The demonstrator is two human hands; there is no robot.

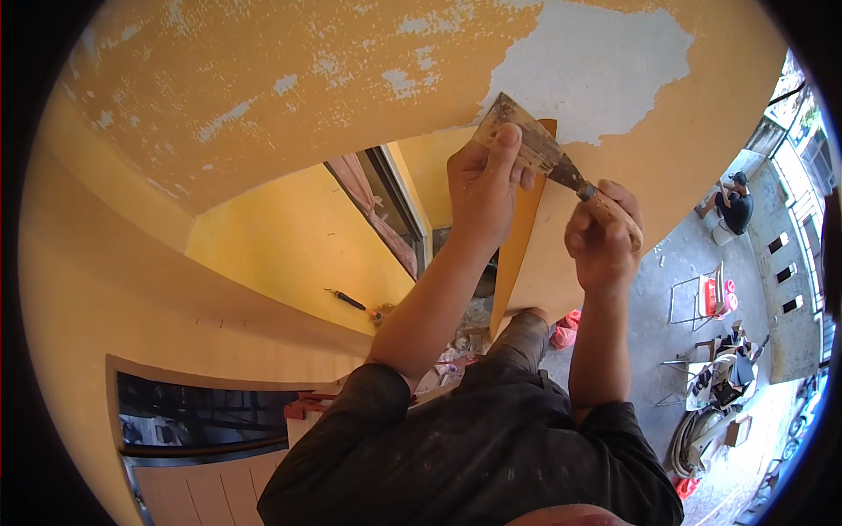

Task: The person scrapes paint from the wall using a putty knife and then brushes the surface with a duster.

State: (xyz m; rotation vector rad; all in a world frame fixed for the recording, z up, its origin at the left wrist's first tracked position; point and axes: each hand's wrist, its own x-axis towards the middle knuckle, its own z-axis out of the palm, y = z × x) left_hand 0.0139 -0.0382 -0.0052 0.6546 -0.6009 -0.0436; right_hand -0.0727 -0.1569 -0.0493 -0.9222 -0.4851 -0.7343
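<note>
A scraper (539, 151) with a wide, stained metal blade and a wooden handle is held up in front of me, just below the patchy ceiling surface. My right hand (607, 232) is wrapped round the handle. With its thumb pressed on the flat of the blade, my left hand (489, 180) grips the far end; its other fingers curl partly out of sight behind the metal. Above the tool, a pale bare patch (605, 61) with ragged edges shows in the orange paint (351, 114), and smaller flaked spots spread to the left.
A yellow wall with a curtained window (377, 210) lies below left, where a black-handled tool (349, 299) rests. The concrete floor (645, 351) is far below. At right are a folding chair (706, 298), a pile of gear (728, 373) and a seated person (735, 203).
</note>
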